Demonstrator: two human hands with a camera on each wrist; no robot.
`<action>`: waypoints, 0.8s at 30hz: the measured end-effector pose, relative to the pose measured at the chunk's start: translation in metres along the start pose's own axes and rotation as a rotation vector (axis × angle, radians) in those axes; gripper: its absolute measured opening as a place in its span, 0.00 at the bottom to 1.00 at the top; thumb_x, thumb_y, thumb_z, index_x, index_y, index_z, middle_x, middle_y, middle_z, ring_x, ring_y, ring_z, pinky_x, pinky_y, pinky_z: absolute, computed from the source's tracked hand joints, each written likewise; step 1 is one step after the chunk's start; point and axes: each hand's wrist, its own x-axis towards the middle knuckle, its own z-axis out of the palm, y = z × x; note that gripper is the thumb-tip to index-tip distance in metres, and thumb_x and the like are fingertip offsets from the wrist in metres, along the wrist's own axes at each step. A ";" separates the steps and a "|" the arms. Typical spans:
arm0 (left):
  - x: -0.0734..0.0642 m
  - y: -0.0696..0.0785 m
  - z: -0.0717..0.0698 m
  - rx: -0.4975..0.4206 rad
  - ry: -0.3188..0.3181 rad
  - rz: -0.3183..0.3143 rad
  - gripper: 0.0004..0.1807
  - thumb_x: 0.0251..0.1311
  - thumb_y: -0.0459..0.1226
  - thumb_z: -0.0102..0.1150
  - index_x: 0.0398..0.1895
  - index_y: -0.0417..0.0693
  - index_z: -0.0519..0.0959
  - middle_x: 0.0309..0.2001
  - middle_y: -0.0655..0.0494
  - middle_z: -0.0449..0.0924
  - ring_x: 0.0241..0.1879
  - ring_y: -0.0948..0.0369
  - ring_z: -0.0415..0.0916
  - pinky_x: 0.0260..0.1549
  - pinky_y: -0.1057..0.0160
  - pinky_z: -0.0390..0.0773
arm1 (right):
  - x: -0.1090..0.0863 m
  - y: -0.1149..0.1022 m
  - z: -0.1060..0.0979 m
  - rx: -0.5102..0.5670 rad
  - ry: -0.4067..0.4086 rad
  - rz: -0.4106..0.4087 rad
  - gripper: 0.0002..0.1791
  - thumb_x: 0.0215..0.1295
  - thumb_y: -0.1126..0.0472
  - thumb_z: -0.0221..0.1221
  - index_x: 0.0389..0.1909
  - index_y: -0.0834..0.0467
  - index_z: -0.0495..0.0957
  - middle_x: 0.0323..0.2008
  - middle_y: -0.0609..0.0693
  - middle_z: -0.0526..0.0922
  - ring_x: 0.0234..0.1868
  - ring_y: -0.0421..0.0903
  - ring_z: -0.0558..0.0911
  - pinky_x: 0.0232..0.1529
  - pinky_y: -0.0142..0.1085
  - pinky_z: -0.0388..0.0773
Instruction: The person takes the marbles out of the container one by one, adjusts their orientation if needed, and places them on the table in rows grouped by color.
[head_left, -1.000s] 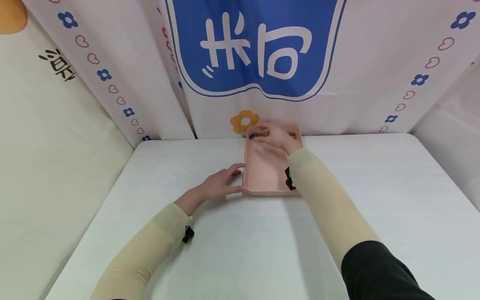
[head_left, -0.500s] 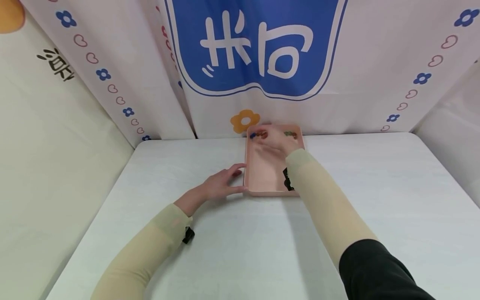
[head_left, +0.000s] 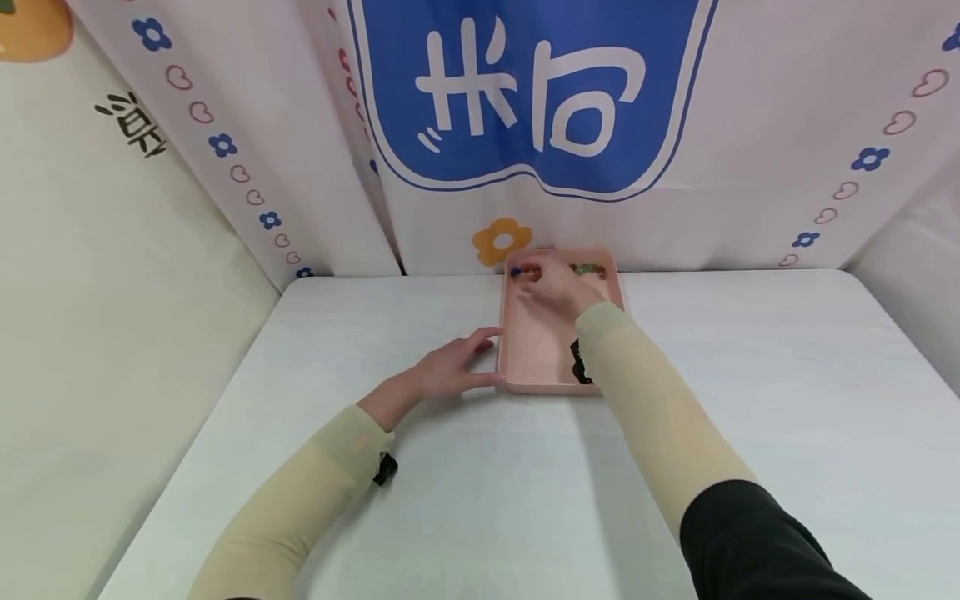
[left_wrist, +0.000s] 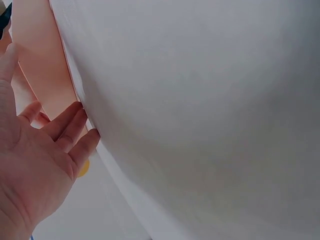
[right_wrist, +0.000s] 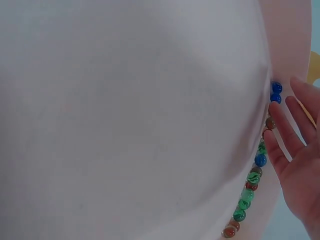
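Note:
A shallow pink tray (head_left: 534,350) sits at the far side of the white table, with a row of glass marbles (head_left: 588,269) along its far wall. My right hand (head_left: 557,279) reaches into the tray over this row. In the right wrist view its extended fingers lie close along the marbles, near two blue marbles (right_wrist: 276,94); green marbles (right_wrist: 247,195) and brown ones continue down the row. My left hand (head_left: 450,367) is spread at the tray's left side, its fingertips and thumb at the outer wall; in the left wrist view the fingers (left_wrist: 70,125) reach the tray's edge.
The white table (head_left: 465,500) spreads out on both sides of the tray. Behind it hangs a printed cloth (head_left: 675,225) with a blue emblem, close to the tray's far edge. A pale cloth wall (head_left: 97,333) stands on the left.
The head view has shifted slightly. My right hand has moved a little along the row, and more green marbles show to its right. The left hand stays at the tray's side.

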 end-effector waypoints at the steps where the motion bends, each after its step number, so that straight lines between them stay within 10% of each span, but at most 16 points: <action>1: 0.000 0.000 0.000 0.001 0.001 -0.003 0.43 0.60 0.59 0.60 0.74 0.63 0.54 0.66 0.49 0.68 0.66 0.53 0.63 0.62 0.47 0.62 | 0.001 0.000 0.001 0.010 -0.004 0.001 0.25 0.67 0.65 0.60 0.65 0.59 0.72 0.63 0.53 0.70 0.56 0.52 0.72 0.57 0.44 0.71; 24: -0.002 0.003 -0.001 0.000 -0.009 -0.006 0.42 0.60 0.58 0.60 0.74 0.63 0.54 0.67 0.49 0.68 0.67 0.53 0.62 0.63 0.48 0.61 | 0.011 0.005 0.014 -0.166 -0.006 -0.037 0.17 0.66 0.70 0.57 0.55 0.64 0.79 0.52 0.56 0.81 0.52 0.51 0.76 0.57 0.44 0.70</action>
